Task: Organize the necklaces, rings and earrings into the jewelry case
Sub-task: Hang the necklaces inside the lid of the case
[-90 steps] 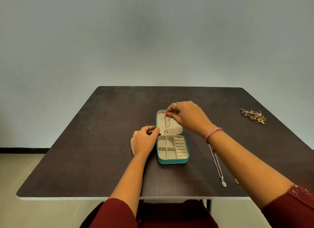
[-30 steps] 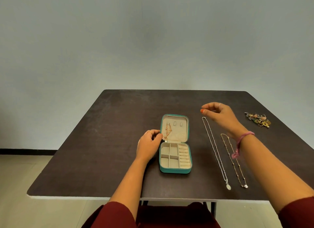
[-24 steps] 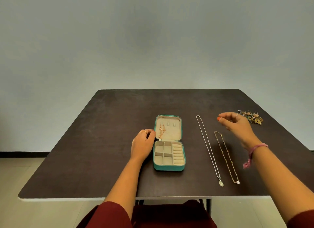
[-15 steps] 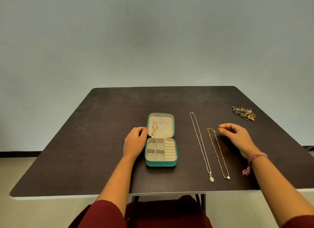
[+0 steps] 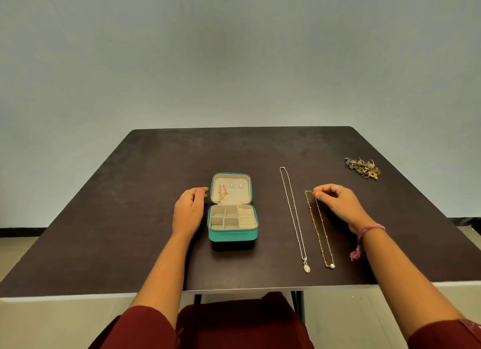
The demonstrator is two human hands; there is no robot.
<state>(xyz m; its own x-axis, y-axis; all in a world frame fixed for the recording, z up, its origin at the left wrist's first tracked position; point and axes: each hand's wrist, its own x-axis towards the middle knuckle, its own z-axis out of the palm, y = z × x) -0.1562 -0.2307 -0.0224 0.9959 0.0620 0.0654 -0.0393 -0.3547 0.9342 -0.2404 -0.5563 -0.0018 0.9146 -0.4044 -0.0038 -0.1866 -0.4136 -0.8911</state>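
Note:
A teal jewelry case [image 5: 232, 234] lies open mid-table, its beige lid [image 5: 234, 178] laid back. A rose-gold necklace [image 5: 221, 194] hangs on the left hook inside the lid. My left hand [image 5: 189, 211] rests on the table just left of the case, fingertips near the lid's edge. Right of the case a silver necklace [image 5: 293, 213] and a gold necklace [image 5: 320, 231] lie stretched out side by side. My right hand [image 5: 337, 204] pinches the far end of the gold necklace at its clasp. The chain still lies on the table.
A tangled heap of rings and earrings [image 5: 363, 167] sits at the far right of the dark table [image 5: 145, 218]. The case's lower half has several small compartments and ring rolls. The near table edge runs below both pendants.
My right hand left the lid after hanging the rose-gold necklace, swung right over the table, and came down onto the gold necklace's far end. My left hand stayed beside the case.

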